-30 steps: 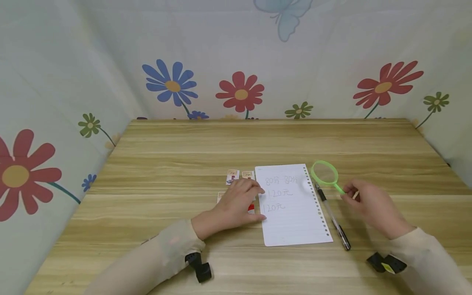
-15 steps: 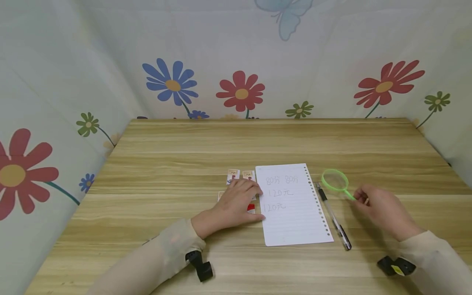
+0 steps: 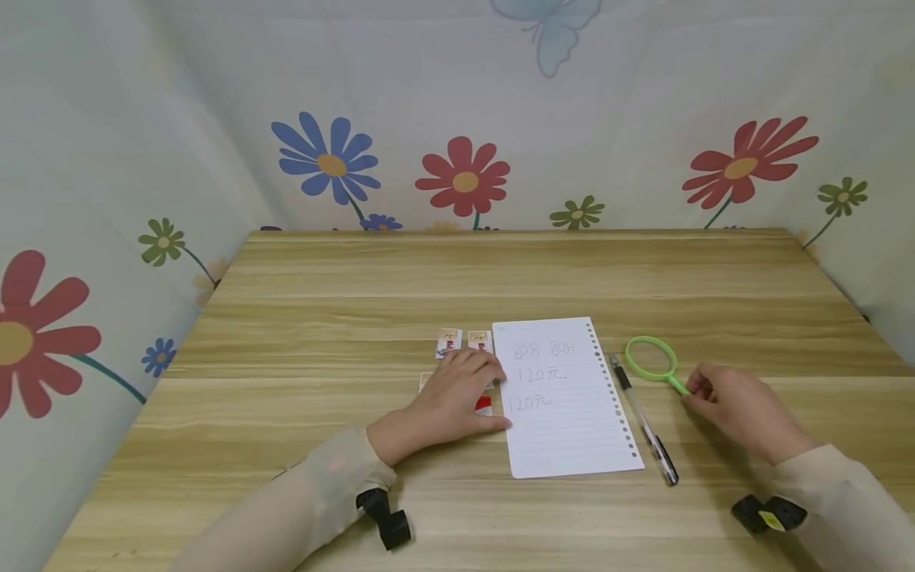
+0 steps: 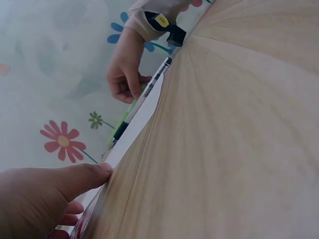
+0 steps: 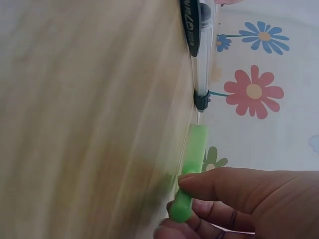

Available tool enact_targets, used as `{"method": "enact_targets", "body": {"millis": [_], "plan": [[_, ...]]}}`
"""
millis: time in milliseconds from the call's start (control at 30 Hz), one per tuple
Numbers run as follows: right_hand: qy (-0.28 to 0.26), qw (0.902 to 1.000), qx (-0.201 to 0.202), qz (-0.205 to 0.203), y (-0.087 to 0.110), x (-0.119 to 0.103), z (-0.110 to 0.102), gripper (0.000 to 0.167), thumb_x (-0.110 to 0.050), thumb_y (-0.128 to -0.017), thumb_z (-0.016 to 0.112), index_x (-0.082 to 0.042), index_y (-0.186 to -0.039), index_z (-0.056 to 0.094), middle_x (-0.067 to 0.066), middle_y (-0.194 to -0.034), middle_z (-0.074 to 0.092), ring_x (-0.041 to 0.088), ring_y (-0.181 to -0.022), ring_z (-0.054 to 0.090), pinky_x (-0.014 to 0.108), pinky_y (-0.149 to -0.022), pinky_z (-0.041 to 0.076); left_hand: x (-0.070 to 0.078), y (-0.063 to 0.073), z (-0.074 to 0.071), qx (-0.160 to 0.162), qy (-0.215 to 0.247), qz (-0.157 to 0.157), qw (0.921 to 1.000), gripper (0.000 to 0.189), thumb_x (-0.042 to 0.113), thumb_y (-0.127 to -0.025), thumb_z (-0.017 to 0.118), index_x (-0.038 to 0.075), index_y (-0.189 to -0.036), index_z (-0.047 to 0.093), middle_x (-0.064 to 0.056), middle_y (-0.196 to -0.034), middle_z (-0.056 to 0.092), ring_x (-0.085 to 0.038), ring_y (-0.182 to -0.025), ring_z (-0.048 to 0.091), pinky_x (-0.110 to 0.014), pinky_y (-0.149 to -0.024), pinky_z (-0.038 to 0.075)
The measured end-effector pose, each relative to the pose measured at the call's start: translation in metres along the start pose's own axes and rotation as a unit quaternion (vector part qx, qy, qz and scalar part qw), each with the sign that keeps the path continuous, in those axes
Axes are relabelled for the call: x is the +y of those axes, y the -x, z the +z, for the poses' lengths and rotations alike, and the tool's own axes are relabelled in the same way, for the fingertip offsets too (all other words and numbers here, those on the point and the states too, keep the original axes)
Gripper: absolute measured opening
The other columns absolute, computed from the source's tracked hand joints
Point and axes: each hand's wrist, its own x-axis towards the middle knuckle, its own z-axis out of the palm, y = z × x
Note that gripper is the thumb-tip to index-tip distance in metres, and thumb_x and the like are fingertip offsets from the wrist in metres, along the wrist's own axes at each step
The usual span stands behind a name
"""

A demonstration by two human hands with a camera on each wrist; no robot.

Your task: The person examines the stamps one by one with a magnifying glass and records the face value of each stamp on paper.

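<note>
My right hand [image 3: 747, 409] pinches the handle of a green magnifying glass [image 3: 674, 373] between thumb and fingers. In the right wrist view the green handle [image 5: 183, 199] shows low over the wood. My left hand [image 3: 450, 397] lies spread over several small stamps [image 3: 449, 342], partly hiding them. Its thumb and fingertips touch the left edge of a white sheet of lined paper [image 3: 572, 445], which bears handwritten numbers and characters. Between the paper and the magnifying glass lies a pen [image 3: 646, 425] with a black grip.
Everything lies on a wooden table [image 3: 343, 278]. A white curtain [image 3: 400, 71] printed with flowers hangs behind it and along both sides. Black wrist cameras [image 3: 386, 520] sit at both sleeves.
My right hand has moved the magnifying glass right and slightly toward me, away from the paper and pen. My left hand has stayed in place over the stamps and paper edge.
</note>
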Motion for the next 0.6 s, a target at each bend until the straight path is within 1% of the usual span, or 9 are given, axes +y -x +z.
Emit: {"method": "enact_targets", "body": {"millis": [233, 600], "plan": [[0.004, 1.0000, -0.005, 0.003, -0.0019, 0.0022, 0.0018, 0.011, -0.004, -0.081, 0.069, -0.001, -0.082, 0.058, 0.000, -0.070, 0.056, 0.014, -0.063, 0.050, 0.031, -0.055, 0.042, -0.0011, 0.0006, 0.0012, 0.003, 0.003, 0.002, 1.0000, 0.055, 0.051, -0.076, 0.073, 0.011, -0.111, 0.060, -0.002, -0.119, 0.054, -0.022, -0.116, 0.044, -0.039, -0.103, 0.029], [0.001, 0.9999, -0.009, 0.010, -0.0010, 0.0027, -0.0018, 0.013, -0.010, -0.081, 0.070, -0.002, -0.084, 0.060, -0.001, -0.071, 0.057, 0.013, -0.063, 0.050, 0.031, -0.056, 0.043, -0.0015, -0.0001, 0.0031, 0.002, 0.006, -0.002, 1.0000, 0.055, 0.052, -0.076, 0.073, 0.011, -0.110, 0.061, -0.002, -0.120, 0.054, -0.021, -0.116, 0.044, -0.039, -0.103, 0.029]]}}
